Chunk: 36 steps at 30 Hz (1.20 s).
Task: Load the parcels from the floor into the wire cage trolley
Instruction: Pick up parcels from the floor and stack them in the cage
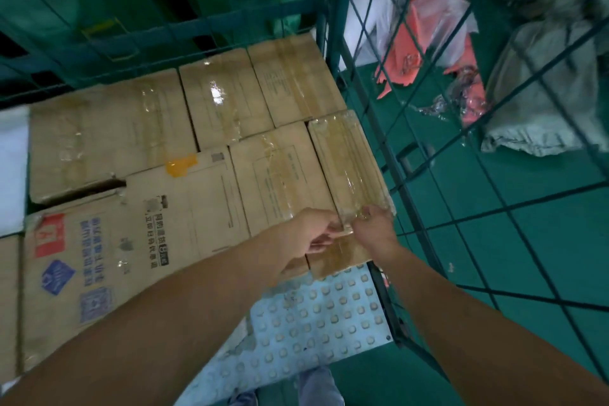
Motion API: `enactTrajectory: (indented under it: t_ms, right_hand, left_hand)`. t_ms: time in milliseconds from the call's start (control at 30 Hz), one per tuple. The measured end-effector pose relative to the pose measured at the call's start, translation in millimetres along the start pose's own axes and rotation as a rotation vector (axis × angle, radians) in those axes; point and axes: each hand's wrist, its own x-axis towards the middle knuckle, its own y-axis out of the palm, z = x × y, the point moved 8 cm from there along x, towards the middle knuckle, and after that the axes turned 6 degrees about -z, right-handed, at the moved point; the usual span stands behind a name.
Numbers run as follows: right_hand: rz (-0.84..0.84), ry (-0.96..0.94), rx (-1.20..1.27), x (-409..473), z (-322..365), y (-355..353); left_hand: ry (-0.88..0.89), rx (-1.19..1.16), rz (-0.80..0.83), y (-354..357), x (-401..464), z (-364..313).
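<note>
- Far left: large printed carton (108,241) lying flat among taped boxes inside the wire cage trolley (333,53).
- Centre: left hand (313,234) curled on the near-left corner of the narrow taped parcel (349,168), thumb side on top.
- Just right: right hand (374,224) gripping the parcel's near-right corner, fingers wrapped over the edge.
- Parcel directly ahead of both hands, long axis running away from them, right flank close to the cage's side mesh.
- Likely next: pushing forward along that axis; both hands equally near.
- Far right: torn orange wrapping (415,43) on the floor outside.

Green floor (494,241), littered with grey sacks (540,102)
</note>
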Motion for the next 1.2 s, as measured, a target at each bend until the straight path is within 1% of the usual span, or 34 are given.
enactTrajectory:
  t_ms: [100,200,400,467,533,567,600,733,867,967,1100,1200]
  right_hand:
    - [0.106,0.039,0.064,-52.1,46.9,-0.5]
    - [0.17,-0.068,0.066,-109.7,99.7,5.4]
    - [0.289,-0.197,0.16,-247.1,195.3,47.2]
    - [0.32,-0.219,0.169,-283.3,216.3,62.8]
    - [0.347,-0.229,0.174,-325.3,232.4,82.7]
    - [0.368,-0.235,0.172,-351.6,241.5,98.6]
    - [0.376,-0.233,0.165,-363.0,243.9,106.4]
    - [0.465,-0.336,0.087,-441.7,279.2,162.1]
    - [0.557,-0.427,0.038,-501.0,304.3,205.0]
    - [0.601,-0.482,-0.009,-534.1,316.9,228.3]
    - [0.707,-0.544,-0.084,-580.4,321.5,254.9]
    - [0.787,-0.597,-0.128,-611.7,321.6,266.9]
  left_hand:
    - [0.148,-0.025,-0.119,-60.5,-43.9,-18.3]
    - [0.285,-0.022,-0.207,-113.0,-97.8,-23.8]
    - [0.408,-0.164,-0.249,-225.2,-202.9,4.8]
    - [0.45,-0.223,-0.265,-255.4,-233.8,15.8]
    - [0.462,-0.286,-0.292,-289.7,-263.2,39.6]
    - [0.476,-0.296,-0.305,-312.0,-280.9,56.3]
    - [0.482,-0.291,-0.304,-320.0,-289.6,64.2]
    - [0.529,-0.422,-0.392,-392.6,-339.3,117.3]
    - [0.53,-0.529,-0.472,-442.7,-373.9,163.2]
    - [0.544,-0.596,-0.527,-465.8,-401.7,190.4]
    - [0.548,-0.713,-0.616,-487.0,-438.0,233.5]
    - [0.557,-0.753,-0.665,-494.6,-457.4,259.6]
